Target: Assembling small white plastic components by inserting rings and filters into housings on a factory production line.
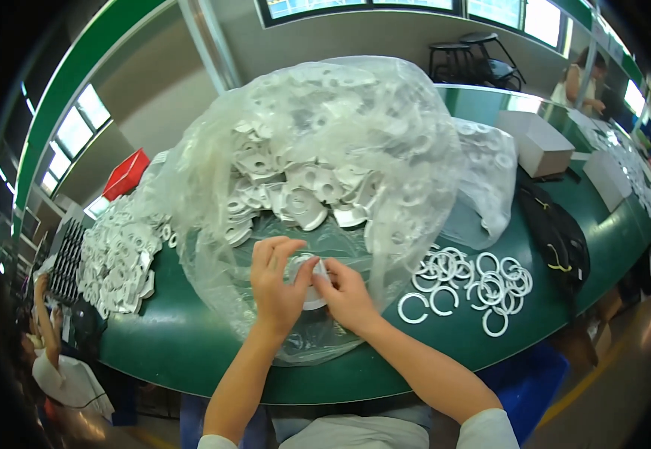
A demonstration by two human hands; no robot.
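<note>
From the view's centre, a white box (538,142) sits at two o'clock, a black cloth item (553,232) at three. A red bin (126,176) sits toward ten.

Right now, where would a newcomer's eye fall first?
A huge translucent plastic bag full of white parts dominates the middle of the green table. At its near side, the left hand and right hand hold a white piece. White rings, some C-shaped, lie to their right.

Here are the person's two hands (277,288) (346,295), one red bin (126,174) — over a dozen rings (493,274).
</note>
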